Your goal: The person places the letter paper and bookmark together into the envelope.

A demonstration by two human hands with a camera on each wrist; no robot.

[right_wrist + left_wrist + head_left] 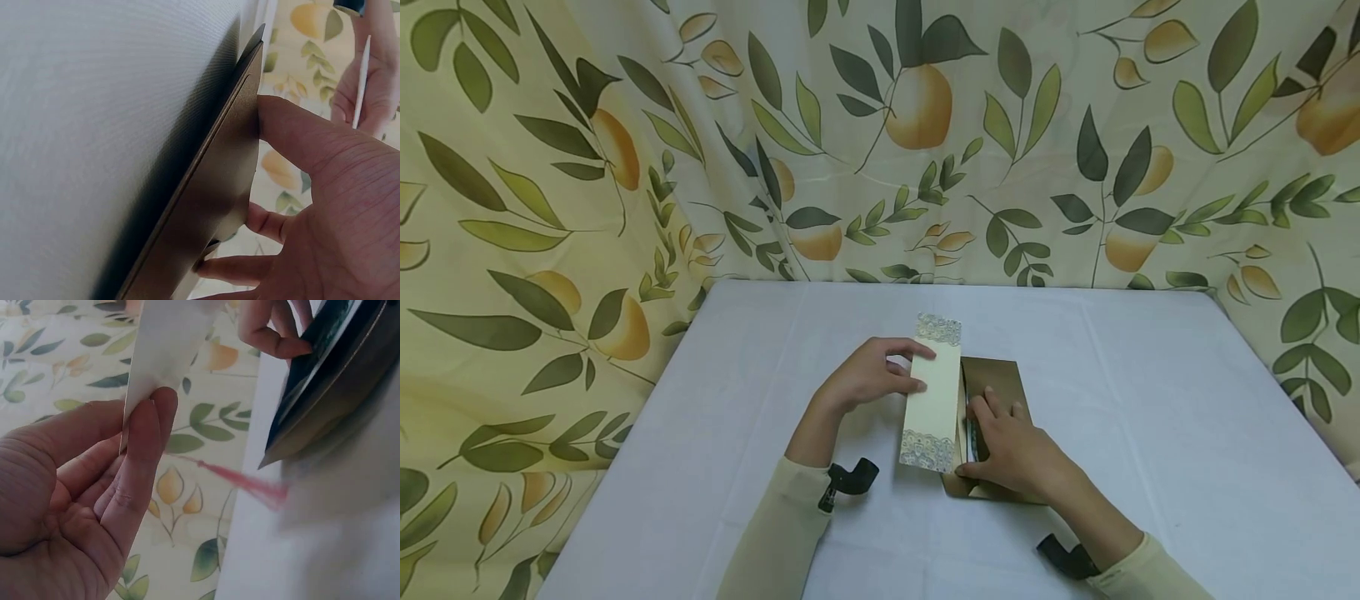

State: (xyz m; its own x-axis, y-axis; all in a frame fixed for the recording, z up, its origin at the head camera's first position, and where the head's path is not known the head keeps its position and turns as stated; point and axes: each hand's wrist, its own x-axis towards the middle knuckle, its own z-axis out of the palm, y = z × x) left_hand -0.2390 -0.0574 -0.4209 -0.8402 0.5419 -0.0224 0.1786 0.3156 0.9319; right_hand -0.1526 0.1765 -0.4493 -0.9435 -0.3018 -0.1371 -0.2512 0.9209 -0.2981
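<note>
My left hand (880, 368) pinches a long cream bookmark (934, 392) by its left edge, between thumb and fingers. Both ends of the bookmark carry a grey-blue lacy pattern. A pink tassel (250, 484) dangles beside it in the left wrist view. Just to the right, my right hand (1011, 442) grips a brown paper envelope (1000, 375), its thumb at the left side and its fingers at the opening. Something dark and glossy (976, 442) shows inside the opening, mostly hidden by the hand. The bookmark overlaps the envelope's left edge in the head view.
A white cloth (1150, 417) covers the table. Behind and to the left hangs a curtain (880, 167) printed with fruit and leaves. Black wrist cameras (853, 477) sit at both cuffs.
</note>
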